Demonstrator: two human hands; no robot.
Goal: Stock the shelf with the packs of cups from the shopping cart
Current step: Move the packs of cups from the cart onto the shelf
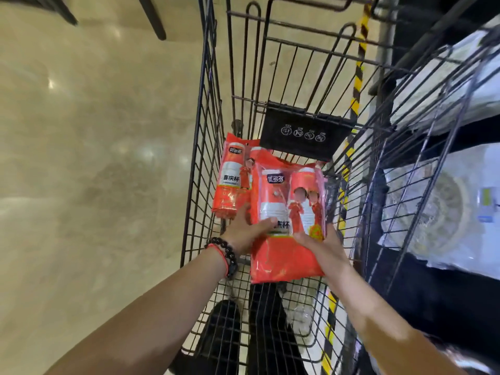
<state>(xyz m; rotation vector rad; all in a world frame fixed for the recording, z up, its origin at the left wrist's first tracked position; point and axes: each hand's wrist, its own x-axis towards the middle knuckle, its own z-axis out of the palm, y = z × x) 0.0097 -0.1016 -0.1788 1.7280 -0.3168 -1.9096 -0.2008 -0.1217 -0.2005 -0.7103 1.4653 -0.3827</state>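
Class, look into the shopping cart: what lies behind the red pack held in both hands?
Behind the held pack a second red pack lies in the cart, its right side covered. Any further packs would be hidden.

The front pack of cups [286,212] hides part of the back pack [230,182]. Things on the shelf [443,212] look blurry.

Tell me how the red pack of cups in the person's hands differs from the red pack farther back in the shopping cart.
The near red plastic pack of cups is gripped by the left hand and right hand; the far red pack lies untouched in the black wire shopping cart. The near pack shows its whole front; the far pack is partly covered by the near one. Both carry the same red printed design.
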